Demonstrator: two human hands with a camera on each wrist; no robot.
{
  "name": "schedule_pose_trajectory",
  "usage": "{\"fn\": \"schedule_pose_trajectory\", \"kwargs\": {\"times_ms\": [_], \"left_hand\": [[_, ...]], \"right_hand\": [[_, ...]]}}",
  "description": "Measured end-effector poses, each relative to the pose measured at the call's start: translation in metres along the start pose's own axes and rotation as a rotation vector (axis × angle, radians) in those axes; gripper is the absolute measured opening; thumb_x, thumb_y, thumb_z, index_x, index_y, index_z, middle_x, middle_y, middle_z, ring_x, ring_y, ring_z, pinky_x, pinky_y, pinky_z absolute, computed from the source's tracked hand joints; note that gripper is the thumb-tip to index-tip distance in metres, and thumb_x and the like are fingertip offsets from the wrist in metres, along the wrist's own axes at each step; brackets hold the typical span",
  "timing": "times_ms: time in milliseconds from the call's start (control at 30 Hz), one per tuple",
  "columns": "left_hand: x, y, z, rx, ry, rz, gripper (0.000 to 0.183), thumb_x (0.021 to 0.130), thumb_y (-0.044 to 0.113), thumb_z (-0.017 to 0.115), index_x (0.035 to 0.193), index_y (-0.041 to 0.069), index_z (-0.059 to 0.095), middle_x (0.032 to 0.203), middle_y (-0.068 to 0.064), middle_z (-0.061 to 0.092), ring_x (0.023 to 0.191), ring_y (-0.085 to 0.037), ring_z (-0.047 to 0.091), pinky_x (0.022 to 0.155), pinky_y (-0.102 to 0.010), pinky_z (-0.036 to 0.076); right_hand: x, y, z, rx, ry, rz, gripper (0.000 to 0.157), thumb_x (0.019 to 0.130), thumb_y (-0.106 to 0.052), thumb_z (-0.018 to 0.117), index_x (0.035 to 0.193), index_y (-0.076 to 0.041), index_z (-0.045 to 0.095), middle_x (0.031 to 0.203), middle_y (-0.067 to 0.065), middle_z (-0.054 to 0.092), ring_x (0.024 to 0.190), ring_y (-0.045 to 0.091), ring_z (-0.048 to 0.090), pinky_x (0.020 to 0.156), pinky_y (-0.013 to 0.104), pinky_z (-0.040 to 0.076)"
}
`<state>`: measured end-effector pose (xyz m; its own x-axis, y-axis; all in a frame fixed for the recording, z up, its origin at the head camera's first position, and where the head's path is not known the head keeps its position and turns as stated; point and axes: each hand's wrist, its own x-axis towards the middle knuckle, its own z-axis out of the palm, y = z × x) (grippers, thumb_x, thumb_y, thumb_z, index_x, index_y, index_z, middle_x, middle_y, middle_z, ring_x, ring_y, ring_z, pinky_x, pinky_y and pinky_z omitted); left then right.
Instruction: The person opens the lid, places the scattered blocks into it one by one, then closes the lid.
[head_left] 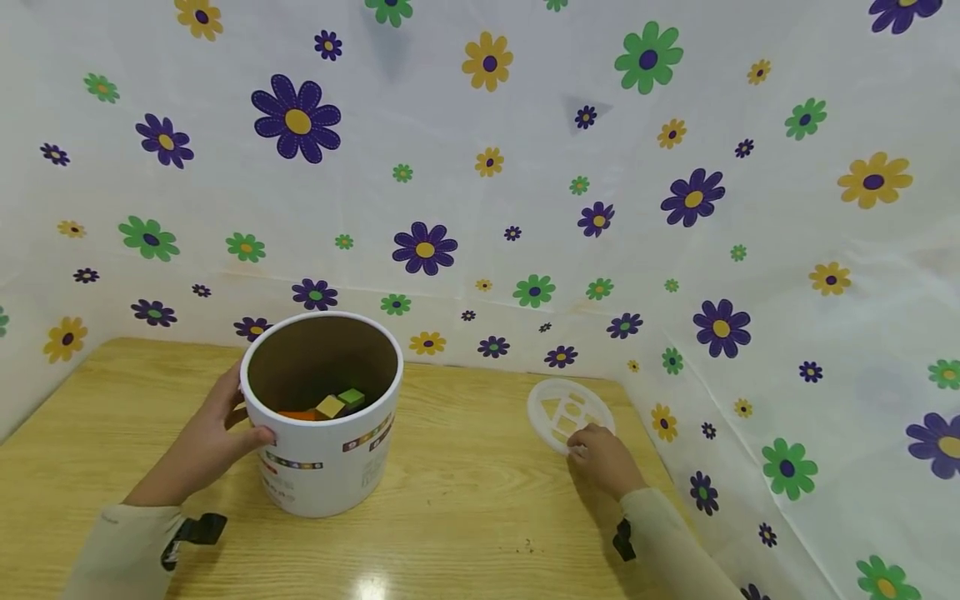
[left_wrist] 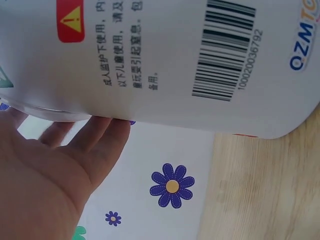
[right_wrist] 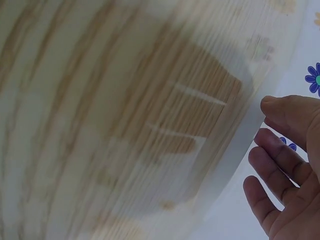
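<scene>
A white bucket (head_left: 318, 458) with printed labels stands on the table at the left, its mouth facing up. My left hand (head_left: 198, 446) grips its left side, thumb on the front below the rim and fingers on the outer left wall. In the left wrist view the fingers touch the bucket (left_wrist: 165, 65) beside its barcode. Inside lie coloured blocks (head_left: 330, 407), yellow, green and orange; deeper contents are hidden. At the right, my right hand (head_left: 607, 462) pinches the near edge of a round, translucent lid (head_left: 542, 412) with shape cut-outs. Thumb and fingertips meet the lid's edge in the right wrist view.
The wood-grain table (head_left: 457, 508) extends between the bucket and the lid. A white flowered cloth (head_left: 442, 192) hangs behind the table and along its right side, close to the lid. Dark straps (head_left: 197, 533) sit at both sleeves.
</scene>
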<state>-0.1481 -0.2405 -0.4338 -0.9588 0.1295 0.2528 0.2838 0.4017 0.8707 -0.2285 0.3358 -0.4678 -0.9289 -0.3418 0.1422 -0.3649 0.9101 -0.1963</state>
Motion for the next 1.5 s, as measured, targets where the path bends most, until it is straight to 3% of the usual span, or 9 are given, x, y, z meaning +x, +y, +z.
{"fn": "schedule_pose_trajectory", "kwargs": {"times_ms": [200,533,767,1000,1333,1500], "left_hand": [[0.0,-0.001,0.0,0.005,0.002,-0.004,0.101,0.095,0.034,0.076,0.164,0.045,0.003,0.17,-0.016,0.018,0.142,-0.053,0.031,0.106,-0.079,0.036],[0.001,-0.001,0.001,0.011,-0.001,-0.024,0.1,0.096,0.036,0.074,0.164,0.045,0.002,0.171,-0.016,0.014,0.14,-0.059,0.033,0.103,-0.08,0.037],[0.001,-0.001,0.001,0.018,0.005,-0.029,0.1,0.096,0.038,0.074,0.164,0.046,0.001,0.171,-0.016,0.014,0.14,-0.059,0.032,0.103,-0.08,0.037],[0.001,0.001,0.003,0.024,0.005,-0.016,0.1,0.096,0.037,0.074,0.165,0.045,0.001,0.17,-0.018,0.015,0.141,-0.059,0.032,0.103,-0.079,0.037],[0.002,-0.001,0.002,0.02,0.001,-0.02,0.1,0.097,0.038,0.073,0.164,0.046,0.0,0.171,-0.016,0.012,0.141,-0.059,0.031,0.103,-0.08,0.037],[0.001,-0.002,0.003,0.013,0.008,-0.008,0.1,0.096,0.037,0.073,0.165,0.045,0.001,0.171,-0.016,0.013,0.142,-0.059,0.03,0.103,-0.081,0.036]], "right_hand": [[0.003,0.0,0.004,-0.008,0.006,-0.027,0.009,0.091,-0.009,0.079,0.098,-0.009,0.075,0.093,0.0,0.066,0.087,0.021,0.065,0.081,0.043,0.059],[0.005,-0.001,0.008,-0.01,-0.024,0.01,0.009,0.091,-0.008,0.078,0.1,-0.009,0.076,0.091,0.001,0.067,0.082,0.018,0.066,0.077,0.038,0.06],[0.006,0.002,0.009,-0.013,-0.016,0.015,0.008,0.091,-0.007,0.078,0.099,-0.009,0.076,0.092,0.001,0.07,0.086,0.019,0.067,0.081,0.041,0.06],[0.005,-0.001,0.006,-0.013,0.018,-0.035,0.007,0.093,-0.008,0.077,0.099,-0.01,0.074,0.092,-0.001,0.067,0.086,0.015,0.063,0.08,0.037,0.06],[0.021,-0.039,-0.01,0.056,0.08,-0.088,0.01,0.1,-0.014,0.07,0.108,-0.01,0.073,0.1,0.0,0.067,0.092,0.019,0.065,0.083,0.039,0.059],[0.03,-0.068,-0.019,0.041,0.125,-0.215,0.014,0.099,-0.013,0.071,0.112,-0.008,0.073,0.103,0.002,0.069,0.097,0.021,0.066,0.085,0.039,0.059]]}}
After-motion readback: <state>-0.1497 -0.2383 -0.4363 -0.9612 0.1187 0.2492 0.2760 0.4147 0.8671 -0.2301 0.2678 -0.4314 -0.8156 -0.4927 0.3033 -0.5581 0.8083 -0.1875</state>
